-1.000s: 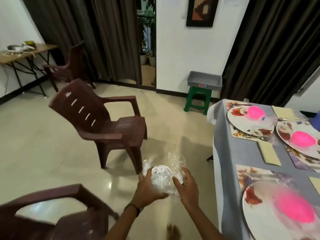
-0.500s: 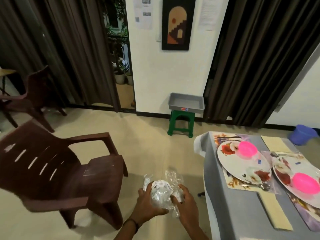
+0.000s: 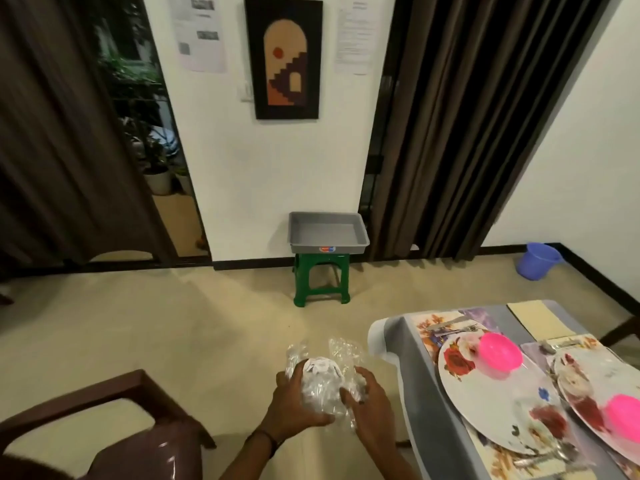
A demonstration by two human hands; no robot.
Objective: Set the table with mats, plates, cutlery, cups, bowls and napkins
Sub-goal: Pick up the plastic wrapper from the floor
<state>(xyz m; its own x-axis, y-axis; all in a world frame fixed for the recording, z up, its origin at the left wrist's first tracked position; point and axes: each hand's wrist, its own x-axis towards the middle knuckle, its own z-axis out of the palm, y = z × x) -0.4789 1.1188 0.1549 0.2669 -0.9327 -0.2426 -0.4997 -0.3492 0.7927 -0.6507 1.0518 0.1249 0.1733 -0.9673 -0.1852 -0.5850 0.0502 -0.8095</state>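
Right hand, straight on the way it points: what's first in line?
The clear plastic bag, which the right hand grips while pointing leftward into it. Past that, probably the left hand, though depth is unclear.

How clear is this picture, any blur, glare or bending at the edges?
Head view: dim indoor light. The curtains and wall edges lean outward from wide-angle distortion. The near plate and the brown chair are smeared by blur low in the frame. A bright glint sits on the chair. The plastic bag, held by the left hand and right hand, sparkles with small highlights.
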